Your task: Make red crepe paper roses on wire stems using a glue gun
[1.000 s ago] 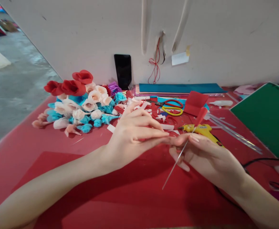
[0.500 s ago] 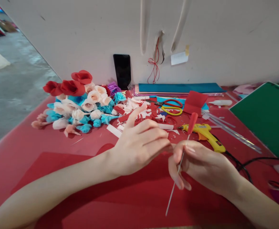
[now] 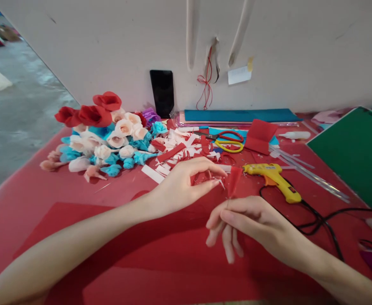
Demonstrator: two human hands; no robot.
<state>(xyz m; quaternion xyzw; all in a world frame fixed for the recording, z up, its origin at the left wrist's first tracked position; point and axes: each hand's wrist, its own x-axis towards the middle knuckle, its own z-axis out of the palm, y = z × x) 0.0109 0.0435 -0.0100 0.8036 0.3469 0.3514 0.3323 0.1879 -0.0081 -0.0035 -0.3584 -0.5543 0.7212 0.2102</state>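
My right hand pinches a thin wire stem between thumb and forefinger, just below the red paper wrapped at its upper end. The other fingers hang loosely, and most of the stem is hidden or blurred. My left hand is curved beside the red tip, thumb and fingers apart, with nothing visible between them. Its fingertips come close to the paper; whether they touch I cannot tell. Under both hands lies a large red sheet. Just right of the red tip sits a yellow glue gun.
Paper flowers are heaped at the back left. Paper scraps and scissors lie mid-table. A phone leans on the wall. Right are clear glue sticks, a folded red paper, a green board and a black cord.
My right hand has moved left and down, turning the stem and bringing its red tip lower. My left hand has turned from outstretched fingers to a curved, parted shape near the tip.
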